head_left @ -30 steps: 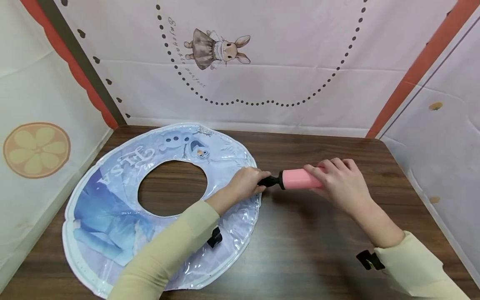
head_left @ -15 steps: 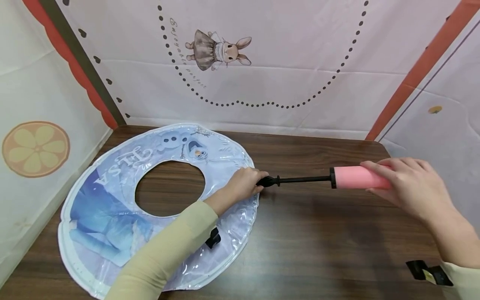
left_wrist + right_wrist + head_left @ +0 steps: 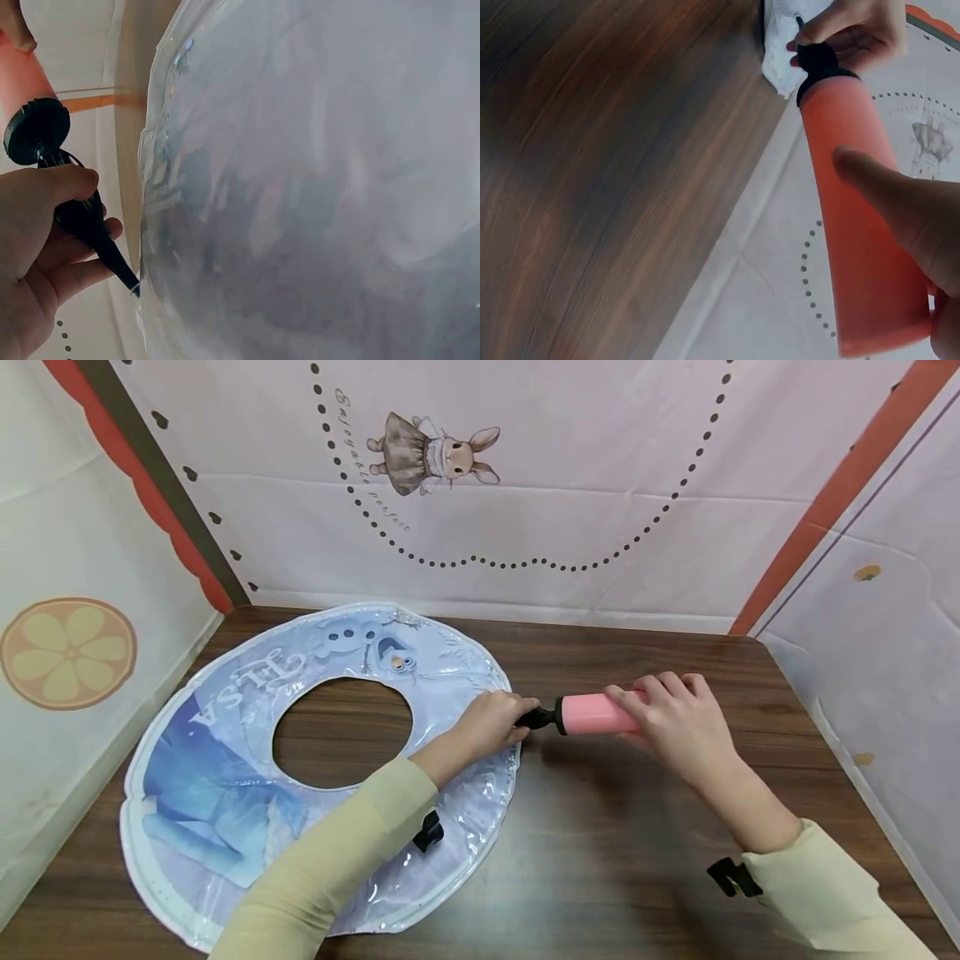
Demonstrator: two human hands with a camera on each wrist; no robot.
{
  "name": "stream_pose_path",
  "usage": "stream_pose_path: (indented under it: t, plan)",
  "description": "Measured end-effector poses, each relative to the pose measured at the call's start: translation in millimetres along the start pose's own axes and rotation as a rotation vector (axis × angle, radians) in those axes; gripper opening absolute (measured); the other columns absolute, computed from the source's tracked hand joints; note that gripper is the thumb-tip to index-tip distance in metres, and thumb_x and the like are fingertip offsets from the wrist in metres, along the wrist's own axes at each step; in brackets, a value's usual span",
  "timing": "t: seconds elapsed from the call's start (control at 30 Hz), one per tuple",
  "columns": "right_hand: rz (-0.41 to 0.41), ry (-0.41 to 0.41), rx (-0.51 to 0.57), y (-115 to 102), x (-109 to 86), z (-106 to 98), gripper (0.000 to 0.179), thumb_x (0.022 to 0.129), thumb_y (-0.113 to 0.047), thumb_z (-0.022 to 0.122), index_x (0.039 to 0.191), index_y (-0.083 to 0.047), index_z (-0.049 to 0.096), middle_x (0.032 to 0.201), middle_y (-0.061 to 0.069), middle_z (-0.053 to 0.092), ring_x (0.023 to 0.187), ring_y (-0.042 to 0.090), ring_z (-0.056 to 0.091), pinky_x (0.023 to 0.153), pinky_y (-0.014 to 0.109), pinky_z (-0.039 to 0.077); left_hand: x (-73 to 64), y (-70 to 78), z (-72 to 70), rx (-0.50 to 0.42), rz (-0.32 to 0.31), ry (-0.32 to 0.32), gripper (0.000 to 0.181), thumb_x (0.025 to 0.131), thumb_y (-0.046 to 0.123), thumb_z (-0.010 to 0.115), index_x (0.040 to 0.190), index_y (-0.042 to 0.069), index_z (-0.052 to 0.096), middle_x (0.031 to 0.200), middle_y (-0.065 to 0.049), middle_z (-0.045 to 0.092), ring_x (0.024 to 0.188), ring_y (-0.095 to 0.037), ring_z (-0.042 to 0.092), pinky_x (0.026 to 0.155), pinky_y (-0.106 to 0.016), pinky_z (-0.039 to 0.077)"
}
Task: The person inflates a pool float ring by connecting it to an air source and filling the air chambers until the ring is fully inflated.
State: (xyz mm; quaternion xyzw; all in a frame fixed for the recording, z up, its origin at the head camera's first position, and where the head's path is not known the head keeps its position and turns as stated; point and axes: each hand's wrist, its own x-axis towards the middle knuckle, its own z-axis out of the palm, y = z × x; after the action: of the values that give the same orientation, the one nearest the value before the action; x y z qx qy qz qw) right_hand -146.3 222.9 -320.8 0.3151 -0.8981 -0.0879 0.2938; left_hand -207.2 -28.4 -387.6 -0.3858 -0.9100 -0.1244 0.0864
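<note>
A blue and lilac swim ring (image 3: 225, 827), printed with a snowman, lies on the left half of the table. At its right edge my left hand (image 3: 487, 724) grips the black nozzle end (image 3: 536, 718) of a hand pump. In the left wrist view the nozzle's thin tip (image 3: 129, 281) meets the ring's edge. My right hand (image 3: 678, 722) holds the pump's pink barrel (image 3: 596, 713), its thumb (image 3: 870, 176) along the side in the right wrist view. The barrel sits right up against the nozzle end, with no rod showing between them.
The dark wooden table (image 3: 570, 877) is bounded by a white printed cloth wall (image 3: 570, 510) at the back and by more cloth at both sides. Wood shows through the ring's centre hole.
Half a second ago my right hand had drawn the barrel right, baring a black rod. Now the barrel is back left against the nozzle end. My left hand has stayed in place.
</note>
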Motion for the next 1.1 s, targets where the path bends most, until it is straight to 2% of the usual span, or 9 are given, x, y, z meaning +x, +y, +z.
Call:
stream_pose_path:
  t: [0.13,0.27,0.33,0.5,0.53,0.57,0.8,0.9,1.1]
  plan:
    - [0.013,-0.039,0.019,9,-8.1,-4,0.064,0.055,-0.033,0.086,0.113,-0.019,0.063,0.089,0.011,0.063,0.084,0.033,0.058,0.068,0.048,0.041,1.3,-0.3,0.8,-0.029,-0.028,-0.033,0.030,0.080,0.019,0.070,0.108,0.011,0.064,0.092,-0.003,0.070,0.080,-0.019,0.065,0.070,-0.035,0.051]
    - [0.034,-0.078,0.040,29,-20.0,-17,0.066,0.056,-0.036,0.084,0.116,-0.020,0.062,0.093,0.011,0.064,0.086,0.034,0.058,0.069,0.048,0.040,2.3,-0.6,0.0,-0.029,-0.040,-0.055,0.030,0.080,0.020,0.069,0.107,0.010,0.063,0.092,-0.003,0.070,0.081,-0.020,0.066,0.071,-0.035,0.051]
    - [0.048,-0.096,0.055,42,-26.7,-26,0.062,0.067,-0.055,0.073,0.117,-0.020,0.061,0.095,0.011,0.064,0.087,0.035,0.057,0.071,0.050,0.039,2.0,-1.1,-0.2,-0.025,-0.037,-0.057,0.030,0.081,0.020,0.069,0.108,0.010,0.063,0.093,-0.003,0.070,0.082,-0.020,0.066,0.071,-0.035,0.051]
    - [0.106,-0.097,0.074,71,-42.0,-47,0.063,0.059,-0.042,0.081,0.114,-0.019,0.062,0.095,0.011,0.064,0.088,0.038,0.055,0.079,0.054,0.038,0.2,-1.4,-0.3,-0.003,-0.046,-0.037,0.031,0.081,0.019,0.069,0.110,0.010,0.062,0.095,-0.004,0.069,0.083,-0.020,0.066,0.070,-0.035,0.051]
    - [0.112,-0.095,0.070,73,-42.8,-48,0.066,0.052,-0.030,0.085,0.114,-0.019,0.062,0.095,0.012,0.064,0.088,0.038,0.055,0.080,0.054,0.038,0.1,-1.0,-0.2,0.001,-0.050,-0.030,0.031,0.081,0.019,0.069,0.110,0.010,0.062,0.096,-0.004,0.069,0.083,-0.020,0.066,0.070,-0.035,0.051]
    - [0.107,-0.091,0.068,72,-42.3,-48,0.071,0.045,-0.018,0.085,0.113,-0.018,0.062,0.095,0.012,0.064,0.087,0.038,0.055,0.079,0.054,0.038,0.2,-0.5,-0.3,0.001,-0.050,-0.023,0.031,0.081,0.019,0.069,0.110,0.010,0.062,0.095,-0.004,0.069,0.083,-0.020,0.066,0.070,-0.035,0.052]
    - [0.003,0.001,0.022,29,-14.1,-15,0.059,0.056,-0.019,0.084,0.111,-0.016,0.063,0.092,0.014,0.064,0.085,0.036,0.057,0.071,0.051,0.040,2.2,4.8,-0.9,0.017,-0.022,-0.009,0.029,0.081,0.018,0.068,0.108,0.011,0.063,0.093,-0.003,0.069,0.081,-0.020,0.065,0.068,-0.036,0.051]
    - [-0.018,0.035,-0.001,13,-2.5,-4,0.057,0.057,-0.022,0.085,0.109,-0.017,0.063,0.089,0.013,0.063,0.083,0.034,0.056,0.071,0.050,0.041,1.4,5.1,-0.7,-0.007,-0.033,-0.012,0.029,0.080,0.016,0.069,0.107,0.011,0.063,0.091,-0.003,0.070,0.081,-0.019,0.065,0.068,-0.036,0.051]
    - [-0.049,0.031,-0.003,8,2.6,-1,0.060,0.056,-0.030,0.086,0.110,-0.018,0.063,0.089,0.011,0.062,0.083,0.033,0.057,0.070,0.048,0.041,2.0,3.5,-3.5,-0.068,-0.066,-0.029,0.031,0.079,0.017,0.070,0.109,0.010,0.064,0.094,-0.004,0.070,0.084,-0.019,0.065,0.073,-0.036,0.051]
